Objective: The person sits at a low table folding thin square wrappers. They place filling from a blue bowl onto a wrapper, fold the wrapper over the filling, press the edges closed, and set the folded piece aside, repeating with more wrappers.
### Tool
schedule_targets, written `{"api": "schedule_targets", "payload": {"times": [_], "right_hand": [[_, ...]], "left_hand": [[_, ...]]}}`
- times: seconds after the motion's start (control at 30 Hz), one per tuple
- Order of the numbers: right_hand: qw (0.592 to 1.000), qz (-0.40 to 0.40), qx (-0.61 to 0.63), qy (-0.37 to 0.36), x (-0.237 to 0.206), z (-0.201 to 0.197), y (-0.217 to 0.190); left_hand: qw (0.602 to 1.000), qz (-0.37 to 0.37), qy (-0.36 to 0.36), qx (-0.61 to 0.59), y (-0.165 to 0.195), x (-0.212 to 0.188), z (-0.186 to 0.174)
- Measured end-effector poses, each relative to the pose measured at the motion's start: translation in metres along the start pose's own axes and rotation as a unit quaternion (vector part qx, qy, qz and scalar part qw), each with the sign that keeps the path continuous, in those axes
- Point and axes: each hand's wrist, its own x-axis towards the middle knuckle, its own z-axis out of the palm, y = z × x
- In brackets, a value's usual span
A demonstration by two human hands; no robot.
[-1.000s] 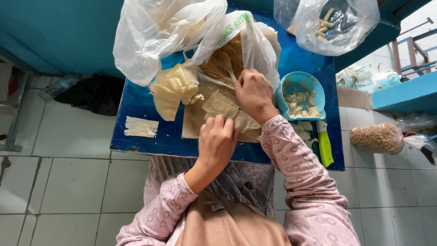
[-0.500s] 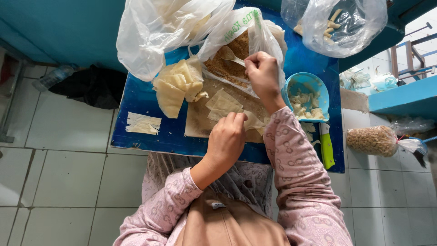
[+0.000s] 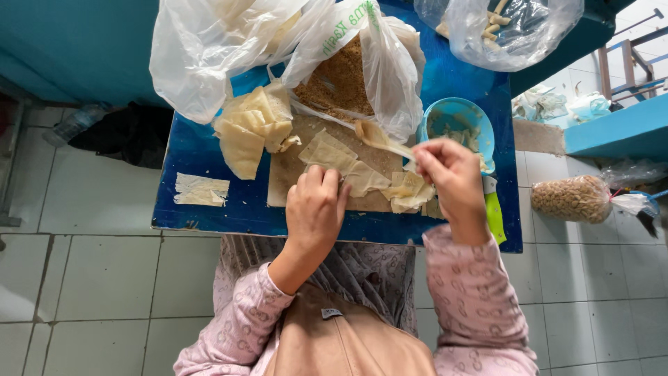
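Note:
My left hand [image 3: 316,205] rests with curled fingers on a thin pale wrapper sheet [image 3: 332,154] lying on a wooden board [image 3: 287,182]. My right hand [image 3: 449,174] grips the handle of a spoon [image 3: 379,137] whose bowl carries brown filling above the board. Behind the board an open plastic bag [image 3: 341,76] holds brown crumbly filling. A heap of pale wrappers [image 3: 252,127] lies at the board's left. More folded wrapper pieces [image 3: 407,191] lie under my right hand.
The low blue table [image 3: 209,160] also carries a light-blue bowl [image 3: 459,118], a green-handled knife [image 3: 495,212], a loose wrapper piece [image 3: 200,189] and a clear bag of pale sticks [image 3: 511,28]. A bag of peanuts [image 3: 574,198] lies on the tiled floor at right.
My right hand has drawn back from the filling bag toward the near right, bringing the loaded spoon out over the board. My left hand has stayed on the wrapper sheet.

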Motion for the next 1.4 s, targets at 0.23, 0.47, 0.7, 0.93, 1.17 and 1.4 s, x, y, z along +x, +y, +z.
{"api": "schedule_targets", "payload": {"times": [0.23,0.47,0.7,0.93,1.17,1.4], "right_hand": [[0.993,-0.021,-0.118,0.022,-0.070,-0.003,0.001],[0.917,-0.230,-0.326,0.000,-0.082,0.007,-0.021],[0.706,-0.441,-0.542,-0.113,-0.090,0.007,-0.037],[0.701,-0.490,-0.513,-0.071,-0.079,0.006,-0.041],[0.807,-0.442,-0.391,0.028,0.024,0.060,-0.043],[0.845,-0.375,-0.367,-0.100,-0.024,0.073,-0.041]], "left_hand": [[0.999,0.026,-0.026,0.039,0.000,0.007,0.014],[0.998,0.014,-0.043,0.034,0.002,0.009,0.015],[0.998,-0.012,-0.035,-0.060,0.003,0.009,0.005],[0.998,0.011,0.024,-0.052,-0.002,0.006,-0.004],[0.999,0.007,-0.014,0.032,0.008,-0.006,-0.001],[0.999,-0.007,0.009,-0.047,-0.003,0.003,-0.006]]}}
